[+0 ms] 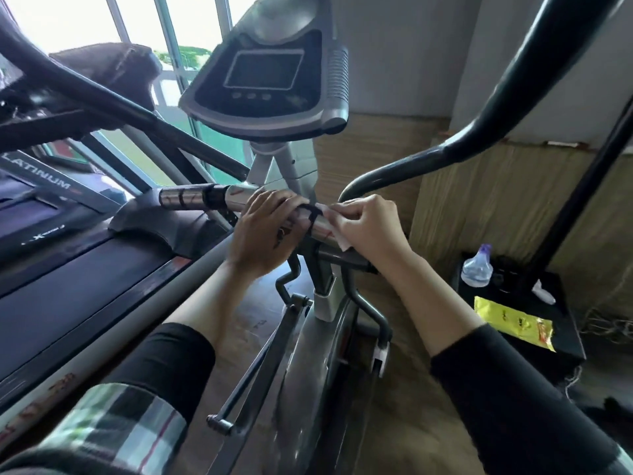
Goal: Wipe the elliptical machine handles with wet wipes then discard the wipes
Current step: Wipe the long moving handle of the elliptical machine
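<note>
Wiping the fixed chrome handlebar [191, 197] at its centre, under the console [263, 73].

The right hand [368, 226] is pinching a white wet wipe [337, 231] against the bar; the left hand [270, 231] is curling over the bar just beside it. Risk, as I judge it: the wipe may be snagging on the black strap [313, 217] between the hands and tearing. Room is lying leftward along the bare chrome; the right swing handle [428, 159] is crowding the right side. Yellow packet [513, 322] sits near on the black stand [568, 337].

R hand [368, 225] presses wipe [337, 231] on handlebar [191, 197]; L hand [265, 231] grips it.
</note>
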Tool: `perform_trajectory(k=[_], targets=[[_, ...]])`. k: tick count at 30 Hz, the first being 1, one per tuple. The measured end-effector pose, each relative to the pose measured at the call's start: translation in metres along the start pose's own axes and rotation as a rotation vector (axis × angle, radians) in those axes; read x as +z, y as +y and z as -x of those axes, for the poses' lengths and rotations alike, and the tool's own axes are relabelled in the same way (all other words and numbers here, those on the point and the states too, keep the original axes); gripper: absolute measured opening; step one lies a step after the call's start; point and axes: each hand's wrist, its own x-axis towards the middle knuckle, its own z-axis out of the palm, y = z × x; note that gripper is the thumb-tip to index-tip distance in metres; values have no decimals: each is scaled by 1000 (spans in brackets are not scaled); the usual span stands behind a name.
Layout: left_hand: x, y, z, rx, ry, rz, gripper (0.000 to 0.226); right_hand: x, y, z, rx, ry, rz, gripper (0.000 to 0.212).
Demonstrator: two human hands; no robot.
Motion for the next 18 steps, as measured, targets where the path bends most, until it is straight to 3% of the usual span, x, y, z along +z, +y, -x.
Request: perform_trajectory(k=[6,18], targets=[[5,-4,2,-4,32,32,34,8,6,42,-99,259,59,19],[5,-9,4,54,61,65,38,33,10,47,-206,446,198,17]])
